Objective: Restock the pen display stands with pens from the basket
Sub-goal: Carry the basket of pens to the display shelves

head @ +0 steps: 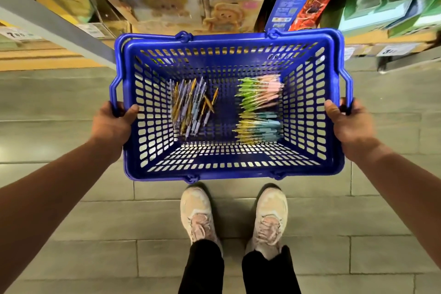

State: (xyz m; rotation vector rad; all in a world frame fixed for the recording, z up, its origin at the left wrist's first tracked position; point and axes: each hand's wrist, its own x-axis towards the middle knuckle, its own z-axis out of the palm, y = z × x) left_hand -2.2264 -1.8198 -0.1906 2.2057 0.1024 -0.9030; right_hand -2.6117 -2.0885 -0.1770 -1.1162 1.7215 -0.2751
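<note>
**While both hands carry the basket (229,39), no pen has reached a stand**

As the left hand (112,122) curls round the basket's left rim, thumb lying over the inner edge, the right hand (346,122) clamps the opposite rim the same way, fingers wrapped under it beside the folded handle (349,88). Between them the blue basket hangs level above the tiled floor (71,258), in front of a pair of pale shoes (198,212). On its bottom lie the pens: a loose heap (191,105) of purple, blue and yellow ones toward the left, and on the right two tidier bundles, a green and pink bundle (260,92) farther off and a yellow and pale blue bundle (259,127) nearer. Beyond the far rim stand shelves (214,7) of boxed goods with price tags (393,50), all blurred. No pen display stand shows anywhere in view.

Judging from this, the restocking has hardly begun: the stock sits in the basket, neither hand holds a pen, and both are taken up with carrying. What is left, most likely, is to reach the stands, put the basket down or shift it to one hand, then sort the pens by colour into their slots.
</note>
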